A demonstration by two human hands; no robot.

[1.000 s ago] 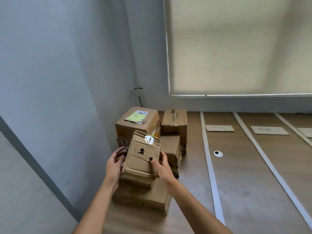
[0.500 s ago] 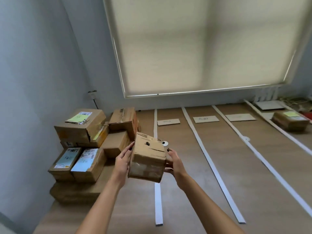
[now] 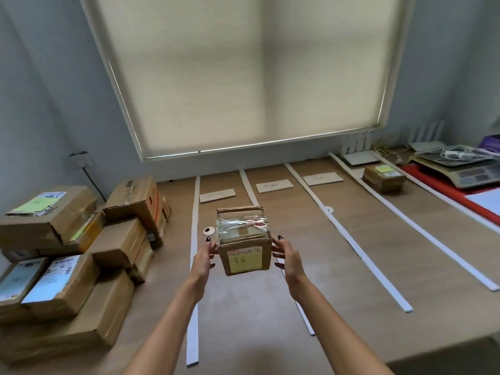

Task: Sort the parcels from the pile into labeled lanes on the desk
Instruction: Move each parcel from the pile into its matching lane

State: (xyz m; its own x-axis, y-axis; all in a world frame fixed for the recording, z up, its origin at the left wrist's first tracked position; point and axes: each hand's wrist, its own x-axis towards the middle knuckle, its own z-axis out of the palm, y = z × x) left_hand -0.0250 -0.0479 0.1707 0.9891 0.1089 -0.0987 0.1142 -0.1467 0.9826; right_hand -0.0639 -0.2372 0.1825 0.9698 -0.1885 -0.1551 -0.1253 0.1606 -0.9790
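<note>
Wooden desk fills my view below a drawn window blind, split into lanes by white strips. At nine o'clock sits the pile of parcels, cardboard boxes stacked against the left wall, several with printed labels on top. At the centre I see the left hand and right hand pressed flat against opposite sides of a small taped parcel, clasping it between them above the desk, its yellow label facing me. It hangs over the lane between the first two strips, with a small round white disc just left of it. At twelve o'clock three lane cards lie near the wall; their writing is too small to read. At two o'clock one labelled box rests in the far-right lane. Beyond it, at three o'clock, stands a weighing scale carrying cables.
</note>
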